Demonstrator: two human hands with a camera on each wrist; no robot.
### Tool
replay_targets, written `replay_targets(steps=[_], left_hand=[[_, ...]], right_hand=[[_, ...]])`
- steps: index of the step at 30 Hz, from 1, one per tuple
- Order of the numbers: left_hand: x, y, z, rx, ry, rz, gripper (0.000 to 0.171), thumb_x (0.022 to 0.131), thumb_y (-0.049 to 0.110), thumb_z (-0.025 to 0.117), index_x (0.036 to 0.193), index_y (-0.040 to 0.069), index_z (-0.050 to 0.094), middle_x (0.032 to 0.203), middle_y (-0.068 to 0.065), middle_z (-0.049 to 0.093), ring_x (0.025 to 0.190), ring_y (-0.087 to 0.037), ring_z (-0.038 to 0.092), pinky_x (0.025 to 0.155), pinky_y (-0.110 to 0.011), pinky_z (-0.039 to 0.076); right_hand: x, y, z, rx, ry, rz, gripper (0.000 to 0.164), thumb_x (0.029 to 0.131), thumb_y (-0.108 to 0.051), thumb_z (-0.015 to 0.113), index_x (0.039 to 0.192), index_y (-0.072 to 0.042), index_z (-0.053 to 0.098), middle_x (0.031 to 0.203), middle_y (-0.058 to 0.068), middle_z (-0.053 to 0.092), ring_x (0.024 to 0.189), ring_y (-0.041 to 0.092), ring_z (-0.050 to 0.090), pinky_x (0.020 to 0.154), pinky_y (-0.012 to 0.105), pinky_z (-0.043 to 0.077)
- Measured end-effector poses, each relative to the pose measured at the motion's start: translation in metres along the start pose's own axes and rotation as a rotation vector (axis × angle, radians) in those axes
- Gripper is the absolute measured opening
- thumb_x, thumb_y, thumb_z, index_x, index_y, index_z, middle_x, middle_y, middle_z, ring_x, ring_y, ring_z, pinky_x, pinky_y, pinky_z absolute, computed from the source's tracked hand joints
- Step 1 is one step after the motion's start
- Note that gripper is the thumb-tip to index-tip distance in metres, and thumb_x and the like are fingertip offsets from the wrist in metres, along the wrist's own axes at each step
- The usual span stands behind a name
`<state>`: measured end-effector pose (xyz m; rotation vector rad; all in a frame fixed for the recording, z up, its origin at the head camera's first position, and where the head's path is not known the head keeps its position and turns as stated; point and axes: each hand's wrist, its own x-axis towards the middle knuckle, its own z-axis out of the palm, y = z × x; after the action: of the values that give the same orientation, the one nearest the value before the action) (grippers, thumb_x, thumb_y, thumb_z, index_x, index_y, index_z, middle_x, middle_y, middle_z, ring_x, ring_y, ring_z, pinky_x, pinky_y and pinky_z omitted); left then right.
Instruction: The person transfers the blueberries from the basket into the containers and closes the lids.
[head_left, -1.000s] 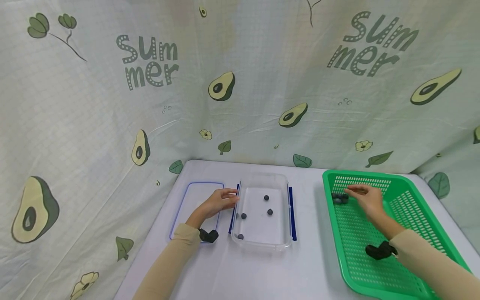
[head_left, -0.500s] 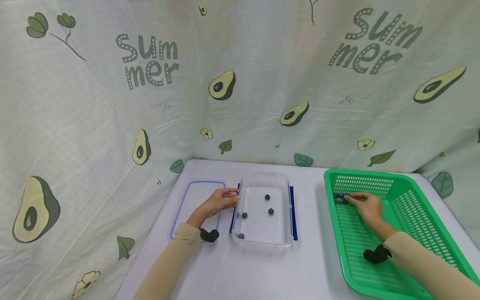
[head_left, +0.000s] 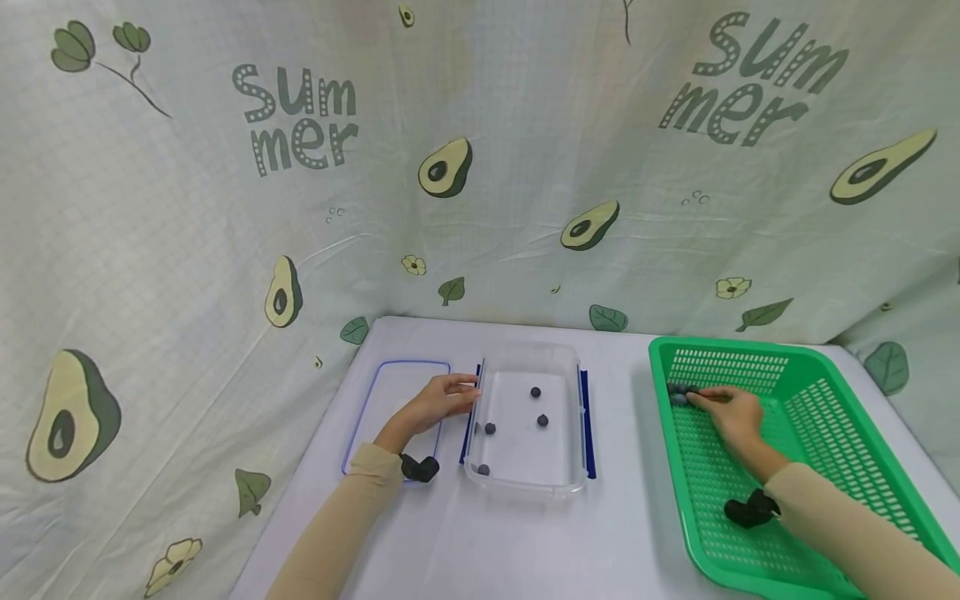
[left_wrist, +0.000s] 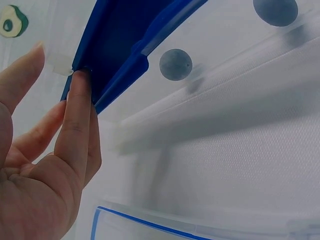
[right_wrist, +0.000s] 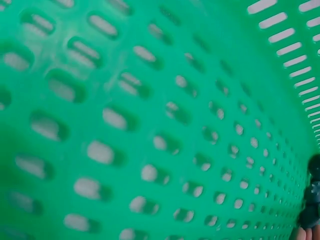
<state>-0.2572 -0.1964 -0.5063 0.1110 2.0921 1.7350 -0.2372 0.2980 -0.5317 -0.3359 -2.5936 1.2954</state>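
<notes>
My left hand (head_left: 438, 397) rests at the left side of a clear plastic container (head_left: 525, 479). In the left wrist view, its fairly straight fingers touch the container's blue latch flap (left_wrist: 120, 50), with the thumb apart. Several blueberries (head_left: 543, 421) lie spread over the container's floor. My right hand (head_left: 738, 417) reaches into a green basket (head_left: 681, 500), its thumb and fingertips pinching a blueberry at the edge of a small cluster of blueberries (head_left: 678, 399) by the left wall. The right wrist view catches only fingertips (right_wrist: 304, 234) beneath dark berries (right_wrist: 309, 217) at the right edge.
A clear lid with a blue seal (head_left: 408, 362) lies flat left of the container, partly beneath my left forearm. Another blue flap (head_left: 588, 425) hangs on the container's right side. A printed curtain (head_left: 510, 275) stands behind the white table (head_left: 615, 533).
My right hand has moved slightly left and down onto the blueberries in the basket, and its fingertips have closed in on them. My left hand stays at the container's side.
</notes>
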Motion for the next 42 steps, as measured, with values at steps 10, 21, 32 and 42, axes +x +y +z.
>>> replay_targets(steps=[10, 21, 32, 42], left_hand=[[-0.001, 0.002, 0.001, -0.016, 0.005, -0.007, 0.048, 0.097, 0.012, 0.068, 0.139, -0.004, 0.052, 0.126, -0.019, 0.06, 0.111, -0.026, 0.064, 0.095, -0.033, 0.054], [-0.002, 0.003, -0.001, 0.007, -0.007, -0.007, 0.052, 0.097, 0.016, 0.068, 0.141, -0.003, 0.05, 0.128, -0.02, 0.058, 0.113, -0.028, 0.063, 0.096, -0.033, 0.054], [-0.004, 0.004, 0.0, 0.035, 0.0, 0.0, 0.052, 0.096, 0.019, 0.07, 0.14, -0.001, 0.052, 0.128, -0.018, 0.059, 0.11, -0.024, 0.065, 0.096, -0.034, 0.054], [-0.002, 0.0, 0.0, 0.033, 0.001, 0.001, 0.051, 0.095, 0.021, 0.071, 0.139, 0.001, 0.053, 0.128, -0.017, 0.059, 0.11, -0.025, 0.065, 0.095, -0.034, 0.055]], right_hand=[[-0.001, 0.004, -0.002, -0.042, 0.016, -0.082, 0.029, 0.088, -0.014, 0.078, 0.101, 0.011, 0.073, 0.086, 0.02, 0.073, 0.065, -0.016, 0.045, 0.053, 0.015, 0.043], [0.002, -0.009, -0.012, -0.037, 0.016, -0.055, 0.036, 0.089, -0.025, 0.078, 0.105, 0.007, 0.074, 0.095, 0.017, 0.074, 0.075, -0.015, 0.043, 0.06, 0.015, 0.043], [0.007, -0.041, -0.022, 0.092, -0.02, -0.004, 0.05, 0.09, -0.038, 0.075, 0.116, 0.005, 0.071, 0.089, -0.022, 0.059, 0.095, -0.002, 0.045, 0.066, 0.021, 0.042], [0.005, -0.077, -0.035, 0.198, -0.035, -0.062, 0.052, 0.087, -0.036, 0.079, 0.114, 0.007, 0.07, 0.086, -0.028, 0.059, 0.089, -0.006, 0.052, 0.048, 0.021, 0.04]])
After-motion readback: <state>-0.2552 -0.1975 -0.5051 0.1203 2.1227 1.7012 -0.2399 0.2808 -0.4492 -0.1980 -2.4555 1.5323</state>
